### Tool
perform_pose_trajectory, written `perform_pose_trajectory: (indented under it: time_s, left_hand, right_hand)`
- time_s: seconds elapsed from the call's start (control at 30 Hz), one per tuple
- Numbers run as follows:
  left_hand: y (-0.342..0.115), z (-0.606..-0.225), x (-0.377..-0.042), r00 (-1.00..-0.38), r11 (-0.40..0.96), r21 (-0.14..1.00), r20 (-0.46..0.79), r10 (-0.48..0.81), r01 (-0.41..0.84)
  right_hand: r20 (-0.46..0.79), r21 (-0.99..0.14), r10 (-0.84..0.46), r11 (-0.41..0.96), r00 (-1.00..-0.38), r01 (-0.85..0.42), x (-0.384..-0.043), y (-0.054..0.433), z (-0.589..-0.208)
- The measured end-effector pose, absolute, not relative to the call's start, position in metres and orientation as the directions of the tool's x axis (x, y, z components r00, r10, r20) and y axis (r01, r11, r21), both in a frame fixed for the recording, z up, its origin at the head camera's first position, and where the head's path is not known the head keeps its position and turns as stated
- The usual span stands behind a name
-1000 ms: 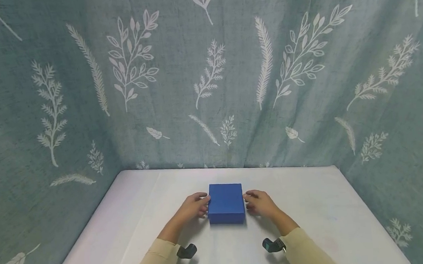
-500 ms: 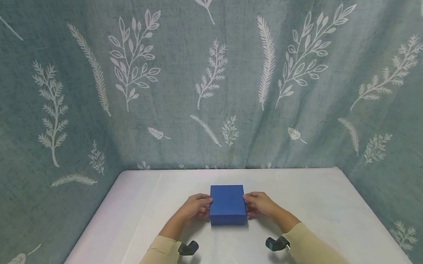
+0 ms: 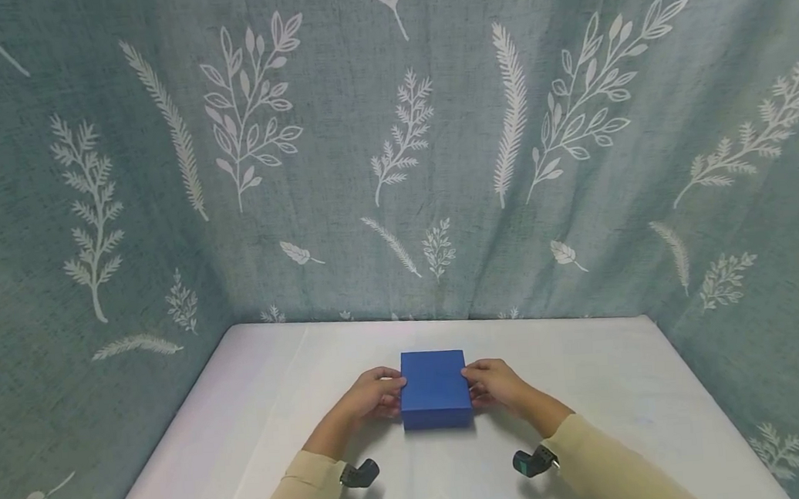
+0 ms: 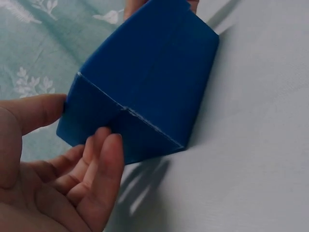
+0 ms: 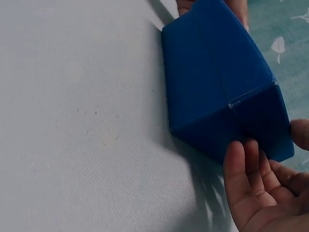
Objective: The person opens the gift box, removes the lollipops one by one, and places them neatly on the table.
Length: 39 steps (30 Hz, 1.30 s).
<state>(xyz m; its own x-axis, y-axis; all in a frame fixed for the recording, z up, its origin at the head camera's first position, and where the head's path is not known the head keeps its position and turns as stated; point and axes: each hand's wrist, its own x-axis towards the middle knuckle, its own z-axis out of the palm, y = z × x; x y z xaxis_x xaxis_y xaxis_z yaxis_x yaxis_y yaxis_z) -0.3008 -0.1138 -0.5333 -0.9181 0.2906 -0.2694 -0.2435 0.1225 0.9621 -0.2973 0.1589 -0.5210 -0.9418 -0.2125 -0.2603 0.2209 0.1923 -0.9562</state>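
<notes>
A blue lidded box (image 3: pixel 435 380) sits on the white table, a hand at each short side. My left hand (image 3: pixel 376 392) grips its left side, thumb on the top edge and fingers against the side wall. Mirroring it, my right hand (image 3: pixel 495 383) holds the right side with thumb at the top edge. In the left wrist view, a seam runs along the box (image 4: pixel 145 72) between lid and base, with the fingertips near it. The right wrist view shows the fingers of the right hand (image 5: pixel 263 198) bent against the end wall of the box (image 5: pixel 212 77).
The white table (image 3: pixel 590 391) stretches out around the box. Behind it and at both sides hangs a grey-green curtain (image 3: pixel 338 169) with white leaf patterns. Dark wrist cameras stick inward from the left sleeve (image 3: pixel 305 492) and the right sleeve (image 3: pixel 602 463).
Both hands have closed in on the box sides; the right fingers stood slightly off it a second ago. The whole view has shifted a little, and the box still appears down on the table.
</notes>
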Motion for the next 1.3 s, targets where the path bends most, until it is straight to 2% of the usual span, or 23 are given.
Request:
perform_pose_trajectory:
  time_s: [0.73, 0.97, 1.17, 1.3]
  left_hand:
    - [-0.114, -0.504, -0.297, -0.929, 0.154, 0.972, -0.219, 0.299, -0.180]
    - [-0.111, -0.496, -0.301, -0.945, 0.173, 0.974, -0.191, 0.266, -0.148]
    - [-0.107, -0.483, -0.301, -0.965, 0.241, 0.964, -0.163, 0.206, -0.112]
    - [-0.106, -0.475, -0.301, -0.981, 0.263, 0.963, -0.107, 0.159, -0.062]
  right_hand:
    - [-0.221, -0.961, -0.257, 0.220, -0.941, 0.166, -0.299, 0.164, -0.492]
    - [-0.220, -0.957, -0.227, 0.240, -0.949, 0.164, -0.304, 0.165, -0.480]
    - [-0.196, -0.962, -0.216, 0.233, -0.956, 0.144, -0.307, 0.166, -0.470]
    - [-0.167, -0.965, -0.205, 0.236, -0.964, 0.117, -0.310, 0.166, -0.461]
